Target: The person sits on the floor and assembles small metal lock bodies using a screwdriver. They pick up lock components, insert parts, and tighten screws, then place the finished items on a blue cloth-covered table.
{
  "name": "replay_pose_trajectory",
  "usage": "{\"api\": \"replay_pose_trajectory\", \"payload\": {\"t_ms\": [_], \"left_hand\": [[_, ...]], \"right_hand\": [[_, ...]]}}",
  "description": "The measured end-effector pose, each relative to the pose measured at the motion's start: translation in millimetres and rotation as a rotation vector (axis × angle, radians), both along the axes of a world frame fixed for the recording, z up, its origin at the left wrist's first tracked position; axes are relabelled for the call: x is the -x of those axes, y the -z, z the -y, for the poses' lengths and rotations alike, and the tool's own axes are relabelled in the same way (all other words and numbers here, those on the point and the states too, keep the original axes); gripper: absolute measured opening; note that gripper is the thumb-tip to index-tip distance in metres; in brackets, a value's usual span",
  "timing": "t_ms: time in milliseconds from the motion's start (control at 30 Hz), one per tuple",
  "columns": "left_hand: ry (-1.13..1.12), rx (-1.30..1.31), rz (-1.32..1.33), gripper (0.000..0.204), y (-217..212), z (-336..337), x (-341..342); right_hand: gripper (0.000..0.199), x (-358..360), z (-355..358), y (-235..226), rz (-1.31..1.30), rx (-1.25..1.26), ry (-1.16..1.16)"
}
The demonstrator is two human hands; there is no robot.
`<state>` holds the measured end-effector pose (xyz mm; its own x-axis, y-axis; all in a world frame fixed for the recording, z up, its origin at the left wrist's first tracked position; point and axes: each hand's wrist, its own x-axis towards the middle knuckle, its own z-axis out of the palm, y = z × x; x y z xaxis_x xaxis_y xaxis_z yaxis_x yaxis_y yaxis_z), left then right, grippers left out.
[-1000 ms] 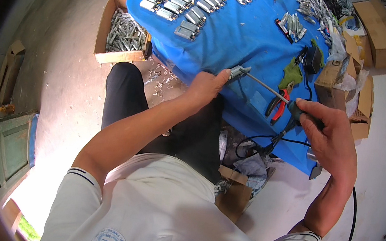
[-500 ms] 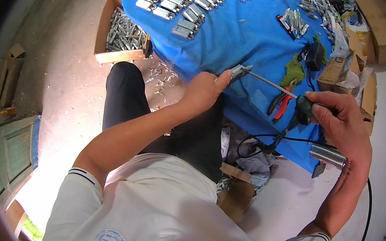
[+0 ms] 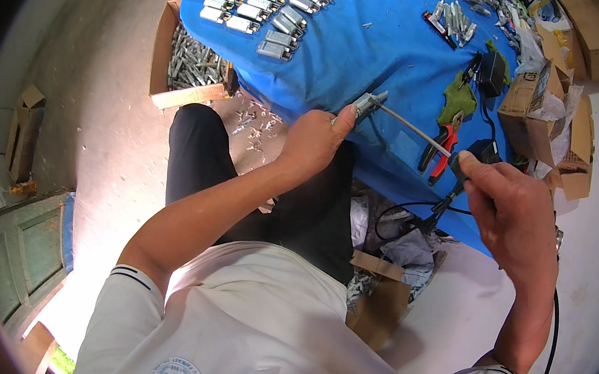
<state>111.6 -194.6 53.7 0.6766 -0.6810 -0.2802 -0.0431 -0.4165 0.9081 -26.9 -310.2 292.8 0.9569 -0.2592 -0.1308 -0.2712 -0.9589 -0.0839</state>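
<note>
From my feed, the blue table [image 3: 372, 56] carries rows of grey metal parts [image 3: 261, 0], laid out in order and well clear of the near edge where the work goes on. My left hand [image 3: 311, 141] is closed around one part [image 3: 368, 103], holding it up over that edge. My right hand [image 3: 512, 209] is curled tight on the handle of a tool [image 3: 412, 126] with a thin shaft (a soldering iron, I judge), tip at the part; red pliers [image 3: 441, 147] lie nearby.

Open brown cardboard box [image 3: 181, 65] on floor at your left, beside table [image 3: 372, 56] edge (holds grey metal parts). Torn brown cartons [image 3: 556, 104] stacked at your right.
</note>
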Motion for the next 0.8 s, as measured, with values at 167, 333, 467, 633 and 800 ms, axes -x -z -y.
{"api": "replay_pose_trajectory", "payload": {"t_ms": [167,333,467,633,800], "left_hand": [[-0.034,-0.001,0.061,0.075,3,2,4],[-0.065,0.019,0.067,0.075,2,3,9],[-0.002,0.0,0.02,0.076,-5,3,5],[0.024,-0.046,0.008,0.077,-1,3,3],[0.034,-0.055,0.046,0.075,-3,3,3]], "right_hand": [[0.027,0,15,4,0.004,-0.14,0.036],[0.024,4,43,3,-0.067,-0.682,0.635],[0.023,26,40,21,0.08,-0.627,0.464],[0.024,34,34,25,0.188,-0.404,0.168],[0.018,12,19,3,0.097,-0.083,0.04]]}}
